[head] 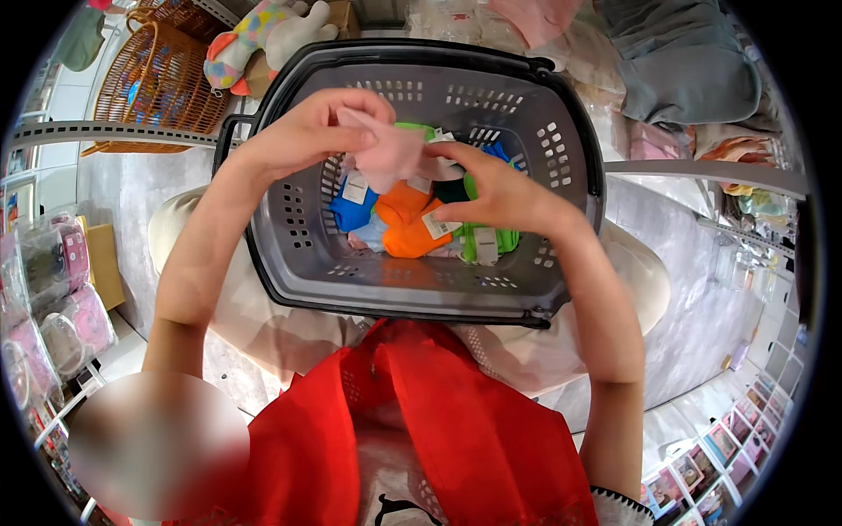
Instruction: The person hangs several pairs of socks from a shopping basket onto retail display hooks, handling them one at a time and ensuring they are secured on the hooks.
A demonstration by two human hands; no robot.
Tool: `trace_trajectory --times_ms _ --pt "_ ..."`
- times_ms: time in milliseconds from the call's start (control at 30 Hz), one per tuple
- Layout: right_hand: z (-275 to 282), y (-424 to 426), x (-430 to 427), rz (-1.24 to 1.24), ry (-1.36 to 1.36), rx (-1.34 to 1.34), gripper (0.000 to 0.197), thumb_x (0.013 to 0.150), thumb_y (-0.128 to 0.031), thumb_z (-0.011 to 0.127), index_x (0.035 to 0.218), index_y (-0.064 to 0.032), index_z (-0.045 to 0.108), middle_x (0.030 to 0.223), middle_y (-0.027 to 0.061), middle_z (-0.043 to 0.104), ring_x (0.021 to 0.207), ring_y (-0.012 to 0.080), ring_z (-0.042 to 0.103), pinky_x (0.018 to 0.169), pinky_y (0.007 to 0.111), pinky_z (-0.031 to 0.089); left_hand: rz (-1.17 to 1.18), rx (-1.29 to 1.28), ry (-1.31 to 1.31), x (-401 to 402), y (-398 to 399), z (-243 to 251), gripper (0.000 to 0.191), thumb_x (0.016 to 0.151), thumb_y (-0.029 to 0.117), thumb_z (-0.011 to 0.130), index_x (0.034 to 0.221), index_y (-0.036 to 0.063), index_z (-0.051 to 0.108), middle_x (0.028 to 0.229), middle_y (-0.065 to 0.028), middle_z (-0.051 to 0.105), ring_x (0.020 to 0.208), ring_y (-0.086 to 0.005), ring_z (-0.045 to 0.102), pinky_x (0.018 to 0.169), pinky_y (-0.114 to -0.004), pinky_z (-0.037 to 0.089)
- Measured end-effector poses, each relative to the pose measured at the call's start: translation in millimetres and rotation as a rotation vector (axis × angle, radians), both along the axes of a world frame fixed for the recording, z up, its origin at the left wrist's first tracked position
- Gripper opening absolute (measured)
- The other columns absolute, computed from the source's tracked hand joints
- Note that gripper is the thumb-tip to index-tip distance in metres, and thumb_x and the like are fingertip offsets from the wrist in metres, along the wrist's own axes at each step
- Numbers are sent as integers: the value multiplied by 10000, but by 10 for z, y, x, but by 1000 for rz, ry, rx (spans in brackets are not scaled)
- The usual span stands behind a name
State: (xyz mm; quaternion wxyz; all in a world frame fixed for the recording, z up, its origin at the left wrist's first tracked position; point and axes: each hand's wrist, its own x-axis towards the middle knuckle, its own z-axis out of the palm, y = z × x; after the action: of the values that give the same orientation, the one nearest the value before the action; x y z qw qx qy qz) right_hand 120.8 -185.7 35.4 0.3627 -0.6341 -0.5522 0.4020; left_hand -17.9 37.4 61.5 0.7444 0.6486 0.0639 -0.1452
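My left hand [348,128] pinches a small pale pink cloth item [388,154], perhaps a sock, between thumb and fingers above a grey plastic shopping basket [421,289]. To its right, my right hand [490,187] reaches over the basket with thumb and fingers spread. Its fingertips come close to the pink cloth's edge; whether they touch it I cannot tell. Below both hands lie tagged, sock-like cloth items: orange ones [411,240], a blue one [348,214] and a green one [506,243]. Part of the pile is hidden by my hands.
The basket rests between my bent knees. Beyond it are a wicker basket [158,85], a plush toy [253,43] and bagged goods [454,23]. Grey cloth [684,72] hangs at the upper right. Metal rails [704,174] flank the basket; packaged goods [72,322] stand at left.
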Motion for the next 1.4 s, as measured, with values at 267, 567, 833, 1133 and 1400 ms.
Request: trace_trajectory --times_ms 267,567,833,1133,1400 --pt "108 217 -106 -349 93 36 332 754 -157 643 1031 -16 527 1073 114 541 1052 227 511 897 337 392 349 -322 -135 -7 160 81 219 764 182 510 936 53 469 1065 -61 481 924 -126 508 753 -239 432" --pt "-125 447 -190 -55 116 66 323 732 -50 612 1030 -7 496 974 95 563 910 226 559 800 306 437 146 -146 11 -38 6 41 127 785 159 440 850 51 422 955 -109 567 862 -147 528 753 -253 427" --pt "-46 336 52 -486 527 37 111 863 -118 544 925 -33 507 800 -9 556 728 31 494 607 178 404 779 -100 -65 139 291 18 201 836 153 423 977 78 546 814 38 522 772 -48 496 659 -219 418" --pt "11 324 245 -530 309 87 127 819 -105 575 887 -24 505 786 -10 551 715 40 483 617 196 411 311 101 -190 216 188 -227 182 787 124 495 935 37 556 970 -12 587 882 -68 503 780 -219 399" --pt "-15 370 56 -446 -187 151 208 748 -100 597 938 -55 525 841 110 595 719 274 597 649 324 475 133 125 -28 260 -286 -512 306 843 151 581 1094 -3 499 913 -50 589 793 -89 556 664 -215 463"
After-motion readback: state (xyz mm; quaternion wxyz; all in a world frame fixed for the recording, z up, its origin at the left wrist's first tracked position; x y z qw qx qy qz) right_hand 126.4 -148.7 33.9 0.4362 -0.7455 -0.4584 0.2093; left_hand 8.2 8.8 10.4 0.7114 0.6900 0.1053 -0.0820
